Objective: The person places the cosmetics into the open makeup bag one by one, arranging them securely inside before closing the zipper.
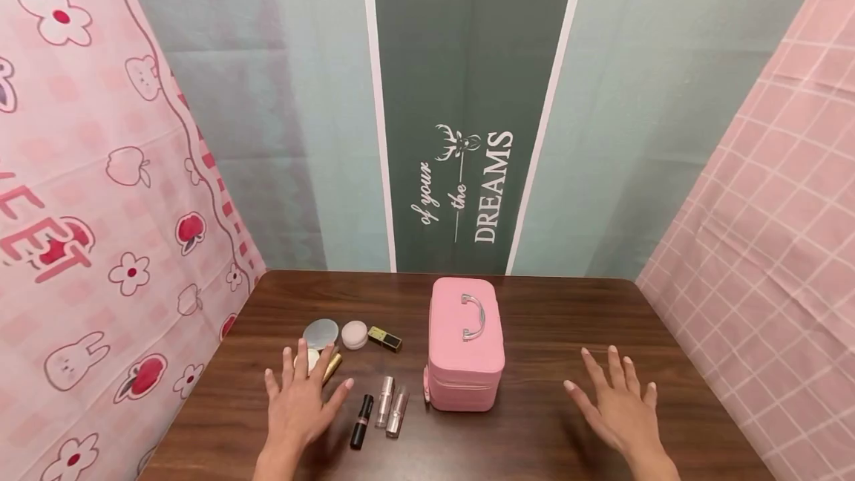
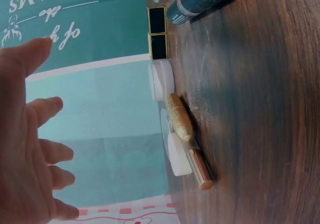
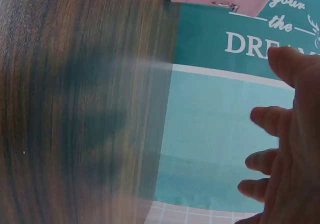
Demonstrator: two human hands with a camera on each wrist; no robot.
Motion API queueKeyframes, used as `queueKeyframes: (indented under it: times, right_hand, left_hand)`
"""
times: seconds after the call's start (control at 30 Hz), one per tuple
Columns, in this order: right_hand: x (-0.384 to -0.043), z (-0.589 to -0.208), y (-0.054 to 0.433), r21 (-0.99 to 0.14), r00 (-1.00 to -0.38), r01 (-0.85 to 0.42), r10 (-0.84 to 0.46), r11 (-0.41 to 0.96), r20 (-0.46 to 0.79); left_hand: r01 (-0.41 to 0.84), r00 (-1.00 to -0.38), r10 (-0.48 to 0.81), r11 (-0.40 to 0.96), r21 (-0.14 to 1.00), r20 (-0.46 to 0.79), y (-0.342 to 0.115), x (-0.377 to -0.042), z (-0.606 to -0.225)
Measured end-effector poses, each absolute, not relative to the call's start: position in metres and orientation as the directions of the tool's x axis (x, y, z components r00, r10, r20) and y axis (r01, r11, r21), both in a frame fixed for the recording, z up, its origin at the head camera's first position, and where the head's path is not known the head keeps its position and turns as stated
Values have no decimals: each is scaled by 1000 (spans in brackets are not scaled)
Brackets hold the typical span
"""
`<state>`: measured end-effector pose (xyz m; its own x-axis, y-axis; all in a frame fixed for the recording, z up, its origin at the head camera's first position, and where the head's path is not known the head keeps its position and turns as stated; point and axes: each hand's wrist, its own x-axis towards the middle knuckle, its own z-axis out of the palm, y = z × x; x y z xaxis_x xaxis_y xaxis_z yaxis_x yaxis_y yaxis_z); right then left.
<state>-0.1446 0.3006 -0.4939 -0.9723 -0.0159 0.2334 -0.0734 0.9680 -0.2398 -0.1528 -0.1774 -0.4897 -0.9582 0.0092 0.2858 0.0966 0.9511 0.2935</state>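
My left hand hovers over the left part of the table, fingers spread and holding nothing. Partly behind its fingertips in the head view lie a white round item and a gold tube. Just beyond are a grey round disc, a pale pink round compact and a black-and-gold rectangular case. Right of that hand lie a black tube and two shiny pinkish lipstick tubes. Over the table's right part, my right hand is spread too, with nothing in it.
A closed pink vanity case with a silver handle stands upright between the hands on the brown wooden table. Behind the table hangs a green curtain; pink patterned cloths flank both sides.
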Motion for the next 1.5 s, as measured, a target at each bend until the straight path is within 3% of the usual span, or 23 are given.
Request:
queueKeyframes:
  times: [0.27, 0.5, 0.8, 1.0, 1.5]
  right_hand:
    - [-143, -482, 293, -142, -923, -165, -102, 976, 372]
    - [-144, -477, 288, -144, -911, -180, -110, 973, 396]
    - [-143, -479, 265, -357, -870, -232, -28, 905, 493]
    - [-145, -485, 247, -484, -882, -239, 20, 842, 470]
    - [-157, -490, 209, -683, -864, -315, 98, 659, 493]
  left_hand:
    - [154, -879, 35, 965, 214, 476, -171, -152, -484]
    - [120, -913, 22, 969, 217, 408, -170, -150, -477]
    - [77, -950, -65, 897, 434, 304, -167, -148, -463]
    - [39, -956, -121, 850, 525, 268, -164, -149, -467]
    - [5, -959, -174, 778, 629, 223, -163, -158, -478]
